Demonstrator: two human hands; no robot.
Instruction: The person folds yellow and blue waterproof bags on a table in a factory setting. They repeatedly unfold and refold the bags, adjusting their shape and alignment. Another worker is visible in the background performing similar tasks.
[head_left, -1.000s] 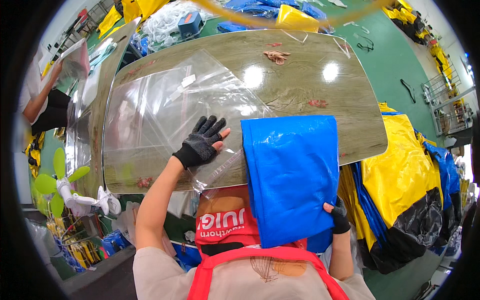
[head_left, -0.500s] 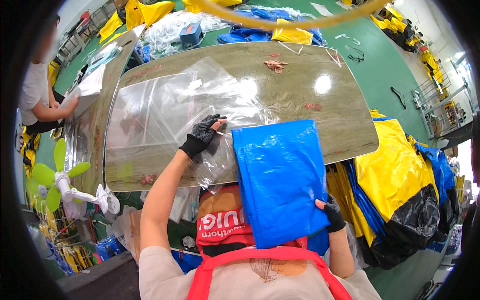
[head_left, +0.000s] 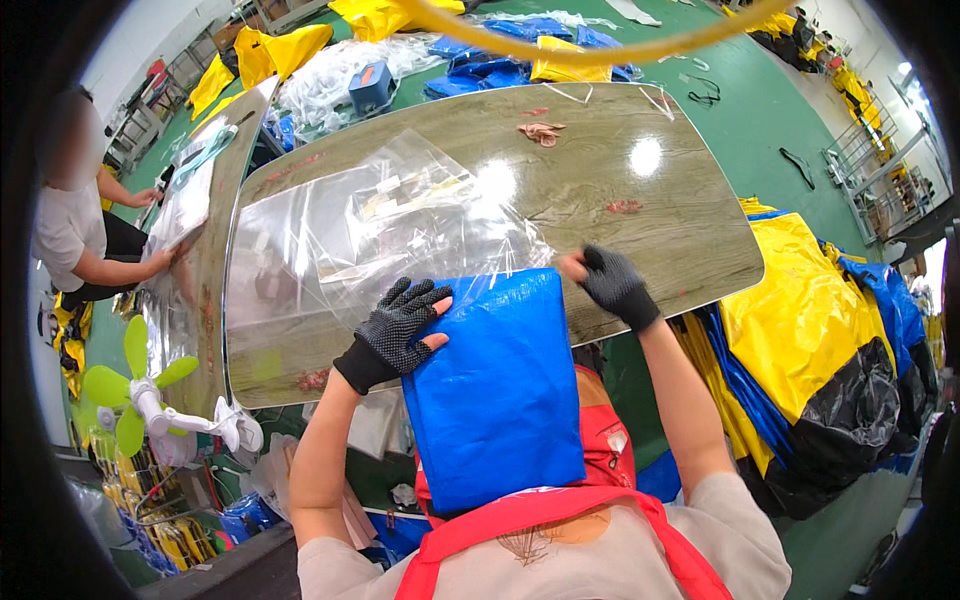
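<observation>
A folded blue plastic sheet (head_left: 495, 395) lies across my lap, its far edge resting on the near edge of the wood-patterned table (head_left: 690, 225). My left hand (head_left: 400, 330), in a black dotted fingerless glove, lies with spread fingers over the sheet's far left corner and the clear plastic next to it. Off the sheet's far right corner is my right hand (head_left: 612, 287), in the same kind of glove. Its fingers are loosely bent and slightly blurred, with nothing seen in them. Clear plastic bags (head_left: 410, 215) lie in a crumpled layer just beyond the sheet.
A pinkish-brown glove (head_left: 541, 133) lies at the table's far side. A fan with green blades (head_left: 140, 385) stands at the left. Yellow, blue and black sheeting (head_left: 800, 330) is piled at the right. Another person (head_left: 85, 230) works at a side table on the left.
My right hand has left the blue sheet's near right edge and moved up to its far right corner. The sheet has shifted left, and my left hand has come down onto its corner.
</observation>
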